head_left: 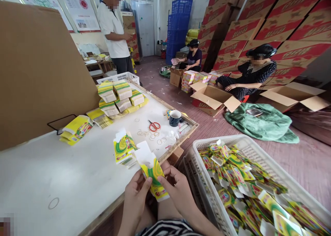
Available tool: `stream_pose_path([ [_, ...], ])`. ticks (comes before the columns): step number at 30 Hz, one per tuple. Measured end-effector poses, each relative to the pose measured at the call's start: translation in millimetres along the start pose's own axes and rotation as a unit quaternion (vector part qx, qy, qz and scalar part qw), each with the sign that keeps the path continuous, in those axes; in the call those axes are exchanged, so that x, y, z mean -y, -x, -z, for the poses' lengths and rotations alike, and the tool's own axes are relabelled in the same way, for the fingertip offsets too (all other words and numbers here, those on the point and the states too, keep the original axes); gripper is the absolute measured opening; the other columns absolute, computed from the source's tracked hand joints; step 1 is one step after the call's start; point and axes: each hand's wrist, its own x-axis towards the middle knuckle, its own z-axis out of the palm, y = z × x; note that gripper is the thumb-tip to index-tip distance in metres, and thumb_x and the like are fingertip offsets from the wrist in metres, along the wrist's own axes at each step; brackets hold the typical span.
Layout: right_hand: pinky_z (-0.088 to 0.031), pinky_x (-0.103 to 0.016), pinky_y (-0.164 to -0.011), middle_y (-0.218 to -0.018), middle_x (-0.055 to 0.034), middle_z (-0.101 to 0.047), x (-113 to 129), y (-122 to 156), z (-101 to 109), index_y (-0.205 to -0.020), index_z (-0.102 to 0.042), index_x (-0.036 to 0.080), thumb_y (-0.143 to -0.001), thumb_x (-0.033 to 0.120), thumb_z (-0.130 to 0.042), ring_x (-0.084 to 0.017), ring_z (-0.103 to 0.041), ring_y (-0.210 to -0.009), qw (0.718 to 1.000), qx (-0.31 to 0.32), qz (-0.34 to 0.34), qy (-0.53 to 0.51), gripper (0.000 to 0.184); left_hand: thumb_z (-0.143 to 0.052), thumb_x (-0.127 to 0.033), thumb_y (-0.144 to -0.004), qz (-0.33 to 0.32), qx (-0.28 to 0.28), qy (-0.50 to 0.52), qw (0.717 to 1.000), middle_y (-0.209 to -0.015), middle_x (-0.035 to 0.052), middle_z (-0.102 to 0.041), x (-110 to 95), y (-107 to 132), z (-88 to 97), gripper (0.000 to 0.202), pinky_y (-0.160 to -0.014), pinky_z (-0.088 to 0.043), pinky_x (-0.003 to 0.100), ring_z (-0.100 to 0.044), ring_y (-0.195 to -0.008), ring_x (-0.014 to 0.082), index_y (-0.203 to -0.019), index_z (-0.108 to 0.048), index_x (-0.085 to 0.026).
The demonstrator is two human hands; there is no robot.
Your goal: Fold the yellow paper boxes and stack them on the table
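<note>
Over the table's near edge, my left hand (137,191) and my right hand (176,184) are closed on one small yellow-green carton (154,176). Its white end flap stands open and points away from me. My thumbs press on its printed face, and the fingers behind it are partly hidden. Just beyond it on the white table (85,181) lies a stack of similar flat cartons (124,148). To my right a white plastic basket (239,139) is heaped with more such cartons (240,181).
Rubber bands (152,136), red-handled scissors (154,126) and a dark mug (175,119) lie toward the table's far right corner. Banded carton bundles (121,94) are piled at the back. Two people sit by open cardboard boxes (214,96); another person (116,39) stands behind the table.
</note>
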Motion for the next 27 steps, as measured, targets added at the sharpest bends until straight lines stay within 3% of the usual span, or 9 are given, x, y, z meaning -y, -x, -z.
stream_pose_path([
  [2, -0.041, -0.023, -0.059, -0.077, 0.0004, -0.061, 3.7, -0.9, 3.3, -0.088, -0.061, 0.018, -0.081, 0.024, -0.064, -0.011, -0.05, -0.061, 0.999, 0.009, 0.029, 0.021, 0.01, -0.075, -0.036, -0.073, -0.002, 0.011, -0.015, 1.0, -0.108, 0.0083, -0.07, 0.2, 1.0, 0.4, 0.042, -0.088, -0.052, 0.032, -0.062, -0.104, 0.0263, -0.11, -0.064, -0.018],
  [5, -0.042, -0.022, -0.061, -0.088, -0.0005, -0.061, 10.5, -3.6, 9.0, -0.109, -0.055, 0.021, -0.086, 0.021, -0.057, -0.011, -0.051, -0.065, 0.997, 0.032, 0.075, 0.004, 0.023, -0.071, -0.035, -0.076, 0.003, 0.055, -0.038, 0.998, -0.112, 0.0114, -0.068, -0.8, 6.4, -0.8, 0.041, -0.088, -0.051, 0.035, -0.06, -0.107, 0.0285, -0.11, -0.061, -0.016],
  [9, -0.042, -0.022, -0.06, -0.093, -0.0019, -0.06, 15.8, -8.0, 16.3, -0.116, -0.053, 0.022, -0.088, 0.023, -0.054, -0.011, -0.051, -0.067, 0.992, 0.062, 0.111, -0.007, 0.028, -0.068, -0.032, -0.081, -0.02, 0.051, -0.019, 0.998, -0.114, 0.0112, -0.066, -4.7, 14.9, -2.7, 0.064, -0.088, -0.05, 0.035, -0.061, -0.107, 0.0264, -0.133, -0.031, -0.024],
  [11, -0.042, -0.021, -0.059, -0.093, -0.0017, -0.059, 17.0, -9.8, 20.8, -0.118, -0.053, 0.023, -0.088, 0.024, -0.055, -0.011, -0.051, -0.066, 0.989, 0.086, 0.118, -0.003, 0.031, -0.066, -0.032, -0.083, -0.024, 0.065, -0.017, 0.997, -0.117, 0.0117, -0.064, -8.6, 17.4, -1.7, 0.067, -0.089, -0.049, 0.035, -0.06, -0.108, 0.0258, -0.134, -0.024, -0.026],
  [16, -0.039, -0.021, -0.057, -0.079, -0.0001, -0.058, 21.2, -12.5, 32.9, -0.094, -0.063, 0.02, -0.091, 0.028, -0.051, -0.011, -0.05, -0.065, 0.983, 0.137, 0.12, 0.034, 0.014, -0.066, -0.031, -0.083, 0.02, 0.179, -0.014, 0.984, -0.117, 0.0129, -0.063, -14.8, 18.9, 2.4, 0.043, -0.083, -0.048, 0.032, -0.06, -0.104, 0.0274, -0.119, -0.043, -0.022],
  [19, -0.041, -0.023, -0.061, -0.072, -0.0003, -0.057, 23.3, -13.1, 35.0, -0.077, -0.061, 0.018, -0.093, 0.029, -0.048, -0.013, -0.053, -0.068, 0.98, 0.134, 0.133, 0.058, 0.024, -0.067, -0.029, -0.082, 0.031, 0.21, 0.027, 0.977, -0.112, 0.0114, -0.064, -11.8, 18.9, 2.2, 0.05, -0.077, -0.048, 0.031, -0.063, -0.098, 0.0259, -0.123, -0.038, -0.025],
  [23, -0.046, -0.026, -0.067, -0.084, -0.0035, -0.063, 22.8, -14.5, 32.0, -0.098, -0.061, 0.02, -0.092, 0.03, -0.05, -0.015, -0.057, -0.073, 0.985, 0.089, 0.143, 0.038, 0.017, -0.071, -0.03, -0.079, 0.051, 0.182, 0.047, 0.981, -0.113, 0.0133, -0.064, -10.4, 17.0, 0.7, 0.081, -0.081, -0.049, 0.037, -0.062, -0.102, 0.0288, -0.139, -0.017, -0.028],
  [25, -0.047, -0.028, -0.071, -0.094, -0.0058, -0.064, 22.7, -16.2, 32.2, -0.109, -0.059, 0.021, -0.091, 0.03, -0.05, -0.017, -0.059, -0.079, 0.985, 0.08, 0.148, 0.027, 0.022, -0.071, -0.03, -0.079, 0.058, 0.189, 0.031, 0.98, -0.116, 0.015, -0.063, -13.0, 15.3, 0.7, 0.07, -0.085, -0.049, 0.038, -0.06, -0.106, 0.0303, -0.136, -0.031, -0.023],
  [27, -0.047, -0.031, -0.08, -0.099, -0.007, -0.064, 23.8, -18.3, 34.8, -0.104, -0.065, 0.022, -0.092, 0.03, -0.049, -0.019, -0.059, -0.089, 0.981, 0.088, 0.169, 0.03, 0.022, -0.069, -0.031, -0.08, 0.054, 0.192, 0.008, 0.98, -0.119, 0.0149, -0.062, -15.4, 13.6, 1.1, 0.054, -0.085, -0.049, 0.038, -0.059, -0.108, 0.0311, -0.126, -0.045, -0.021],
])
